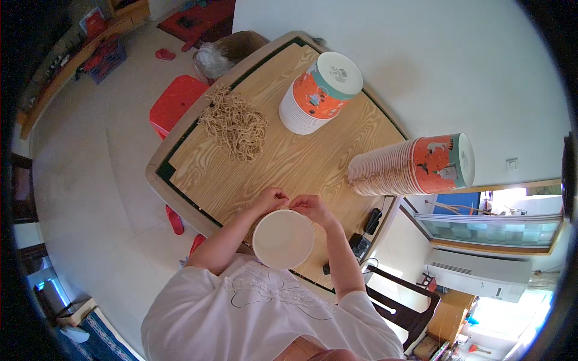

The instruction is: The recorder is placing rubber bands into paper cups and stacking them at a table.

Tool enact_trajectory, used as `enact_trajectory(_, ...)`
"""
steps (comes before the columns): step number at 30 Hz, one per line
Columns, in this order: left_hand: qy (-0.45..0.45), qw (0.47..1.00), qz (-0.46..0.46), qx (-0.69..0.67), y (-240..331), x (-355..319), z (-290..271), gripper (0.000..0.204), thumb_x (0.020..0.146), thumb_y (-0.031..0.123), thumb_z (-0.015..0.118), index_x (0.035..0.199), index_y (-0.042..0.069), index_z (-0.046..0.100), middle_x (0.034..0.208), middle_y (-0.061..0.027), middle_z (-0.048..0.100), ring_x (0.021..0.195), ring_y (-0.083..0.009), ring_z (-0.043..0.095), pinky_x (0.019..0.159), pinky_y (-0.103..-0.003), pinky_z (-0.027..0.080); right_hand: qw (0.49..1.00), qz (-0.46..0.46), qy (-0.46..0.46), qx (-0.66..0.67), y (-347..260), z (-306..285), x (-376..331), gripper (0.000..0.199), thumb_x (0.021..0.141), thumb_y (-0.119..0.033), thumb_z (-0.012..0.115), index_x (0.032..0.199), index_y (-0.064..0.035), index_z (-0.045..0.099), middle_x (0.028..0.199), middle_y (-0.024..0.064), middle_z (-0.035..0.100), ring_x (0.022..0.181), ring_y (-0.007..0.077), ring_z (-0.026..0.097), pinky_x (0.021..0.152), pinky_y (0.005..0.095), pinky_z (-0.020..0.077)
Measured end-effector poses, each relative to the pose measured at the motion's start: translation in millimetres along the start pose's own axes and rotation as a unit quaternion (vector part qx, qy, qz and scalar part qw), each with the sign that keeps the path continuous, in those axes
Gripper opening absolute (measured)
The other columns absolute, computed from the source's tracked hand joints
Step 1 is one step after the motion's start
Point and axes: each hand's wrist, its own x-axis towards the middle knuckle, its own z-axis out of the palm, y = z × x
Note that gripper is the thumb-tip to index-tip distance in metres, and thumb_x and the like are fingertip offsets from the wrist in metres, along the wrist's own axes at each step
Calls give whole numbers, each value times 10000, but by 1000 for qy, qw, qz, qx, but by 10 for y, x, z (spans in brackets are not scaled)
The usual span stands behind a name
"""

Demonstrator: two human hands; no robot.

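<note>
A round paper bucket [283, 239] with a pale inside stands mouth up at the near table edge, close against my white shirt. My left hand [273, 199] is at its far rim, thumb and fingers pinched together. Beside it, my right hand [311, 208] has its fingers closed at the same rim, nearly meeting the left. What the fingertips pinch is too small to make out. A loose heap of tan twine cords [235, 124] lies on the table beyond my left hand.
On the wooden table [241, 188] a stack of orange and green paper buckets [319, 93] stands upside down at the far side. A longer stack [409, 165] leans at the right, by the wall. Black adapters [360, 245] sit at the right edge; a red stool [179, 102] is at the left.
</note>
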Motion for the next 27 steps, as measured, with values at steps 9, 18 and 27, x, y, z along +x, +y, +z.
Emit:
enact_trajectory(9, -22, 1000, 22, -1, -234, 73, 51, 138, 684, 158, 655, 761, 44, 639, 677, -49, 615, 615, -105, 555, 586, -264, 447, 990, 62, -66, -109, -138, -90, -106, 112, 790, -33, 555, 885, 0, 604, 845, 30, 612, 784, 86, 547, 712, 222, 446)
enact_trajectory(18, -69, 996, 6, -48, -368, -131, -166, 204, 696, 169, 643, 851, 39, 619, 694, -43, 598, 555, -114, 536, 536, -242, 436, 987, 50, -96, -119, -263, -80, -200, 116, 780, -35, 562, 894, -17, 575, 841, 14, 588, 787, 91, 543, 711, 223, 442)
enact_trajectory(27, -30, 929, -30, -368, 731, -529, -790, 151, 802, 133, 562, 930, 52, 555, 631, -8, 518, 508, -55, 438, 419, -171, 307, 965, -104, 117, -209, -309, -238, -391, 132, 772, -43, 567, 889, -39, 507, 797, 16, 538, 732, 121, 530, 671, 245, 441)
